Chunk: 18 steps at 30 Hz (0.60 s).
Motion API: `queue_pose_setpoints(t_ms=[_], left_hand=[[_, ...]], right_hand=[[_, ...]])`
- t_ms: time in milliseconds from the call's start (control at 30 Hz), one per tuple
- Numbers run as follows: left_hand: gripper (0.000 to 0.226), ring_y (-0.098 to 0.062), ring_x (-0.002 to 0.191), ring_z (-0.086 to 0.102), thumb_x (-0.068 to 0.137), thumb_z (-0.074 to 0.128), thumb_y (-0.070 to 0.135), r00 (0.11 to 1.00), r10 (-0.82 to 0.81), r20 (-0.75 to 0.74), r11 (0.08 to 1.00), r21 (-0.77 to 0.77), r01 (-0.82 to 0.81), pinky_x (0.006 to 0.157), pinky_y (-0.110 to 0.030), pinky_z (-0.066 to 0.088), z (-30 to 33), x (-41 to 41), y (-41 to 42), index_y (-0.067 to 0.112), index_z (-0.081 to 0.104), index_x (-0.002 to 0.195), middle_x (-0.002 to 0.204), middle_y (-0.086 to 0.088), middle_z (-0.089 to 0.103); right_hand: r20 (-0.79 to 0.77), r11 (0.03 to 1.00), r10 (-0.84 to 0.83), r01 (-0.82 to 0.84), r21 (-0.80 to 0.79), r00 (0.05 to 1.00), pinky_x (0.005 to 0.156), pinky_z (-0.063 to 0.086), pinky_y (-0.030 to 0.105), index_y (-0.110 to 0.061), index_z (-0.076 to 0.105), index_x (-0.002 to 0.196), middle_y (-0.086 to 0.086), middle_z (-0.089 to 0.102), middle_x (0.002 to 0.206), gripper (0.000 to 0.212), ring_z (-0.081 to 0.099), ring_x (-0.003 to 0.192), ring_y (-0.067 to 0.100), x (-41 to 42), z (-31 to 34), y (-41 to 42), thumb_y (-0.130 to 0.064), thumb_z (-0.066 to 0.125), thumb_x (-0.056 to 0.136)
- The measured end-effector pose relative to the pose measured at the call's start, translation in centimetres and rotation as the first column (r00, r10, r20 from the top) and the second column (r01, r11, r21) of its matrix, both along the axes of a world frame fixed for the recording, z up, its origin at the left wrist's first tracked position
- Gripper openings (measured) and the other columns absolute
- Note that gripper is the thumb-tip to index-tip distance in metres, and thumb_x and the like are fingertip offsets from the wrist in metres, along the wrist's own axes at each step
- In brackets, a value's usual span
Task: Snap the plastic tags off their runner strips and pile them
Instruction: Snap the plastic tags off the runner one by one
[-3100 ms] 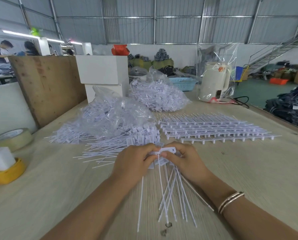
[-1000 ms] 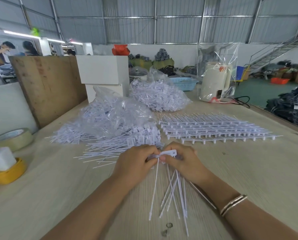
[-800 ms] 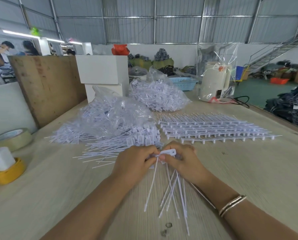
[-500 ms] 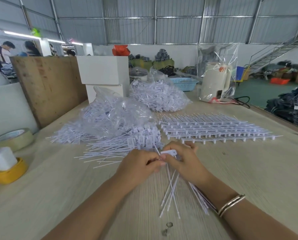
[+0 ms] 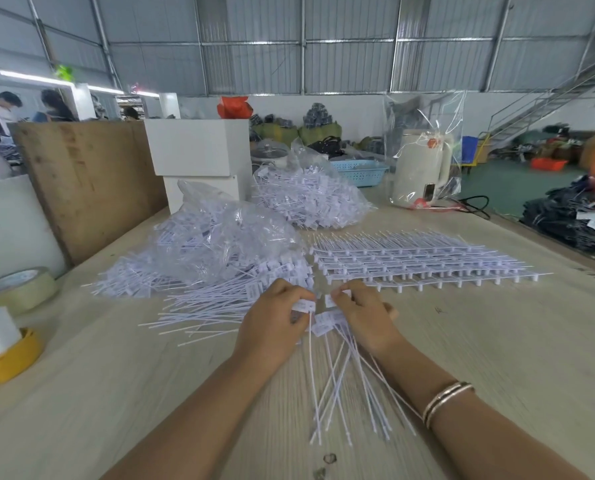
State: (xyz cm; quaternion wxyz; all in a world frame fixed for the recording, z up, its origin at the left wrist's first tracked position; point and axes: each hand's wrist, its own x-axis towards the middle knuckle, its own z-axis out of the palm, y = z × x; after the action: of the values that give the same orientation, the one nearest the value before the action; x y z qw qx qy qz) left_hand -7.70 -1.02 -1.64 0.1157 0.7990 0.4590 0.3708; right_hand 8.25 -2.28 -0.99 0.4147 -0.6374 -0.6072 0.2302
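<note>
Our left hand (image 5: 275, 327) pinches one white plastic tag (image 5: 304, 306); our right hand (image 5: 362, 315), at three o'clock, grips a white tag bundle (image 5: 327, 323).

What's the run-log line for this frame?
step: snapping tags | left hand: pinches one tag | right hand: grips tag bunch | loose pile: left | runner strips: ahead

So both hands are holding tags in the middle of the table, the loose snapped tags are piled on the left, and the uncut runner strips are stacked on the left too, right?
Not quite. In the head view the runner strips are stacked on the right, beyond the right hand. The rest holds: left hand and right hand grip tags, and the loose tags lie on the left.
</note>
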Motion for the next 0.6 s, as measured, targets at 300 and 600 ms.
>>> queue_pose_setpoints(t_ms=[300,600], left_hand=[[0.024,-0.015,0.078,0.052,0.085,0.064,0.027,0.944,0.293,-0.148,0.956,0.051,-0.289,0.055,-0.027,0.037,0.1,-0.4,0.0,0.03,0.041,0.093,0.087,0.007,0.051],[0.027,-0.007,0.061,0.054,0.088,0.051,0.048,0.967,0.217,-0.133,0.976,0.037,-0.214,0.053,-0.025,0.039,0.6,-0.7,-1.6,0.027,0.046,0.072,0.065,0.011,0.055]], right_hand=[[0.229,0.996,-0.069,0.078,-0.032,0.971,0.071,0.046,0.032,-0.022,0.051,0.093,-0.007,0.057,0.08,0.022,0.056,0.07,0.011,1.9,0.5,-0.5,-0.043,0.044,0.095],[0.431,0.945,0.101,0.049,-0.323,0.897,0.059,0.039,0.026,-0.014,0.058,0.066,-0.001,0.057,0.063,0.044,0.051,0.055,0.015,4.9,1.6,-1.8,-0.046,0.042,0.091]])
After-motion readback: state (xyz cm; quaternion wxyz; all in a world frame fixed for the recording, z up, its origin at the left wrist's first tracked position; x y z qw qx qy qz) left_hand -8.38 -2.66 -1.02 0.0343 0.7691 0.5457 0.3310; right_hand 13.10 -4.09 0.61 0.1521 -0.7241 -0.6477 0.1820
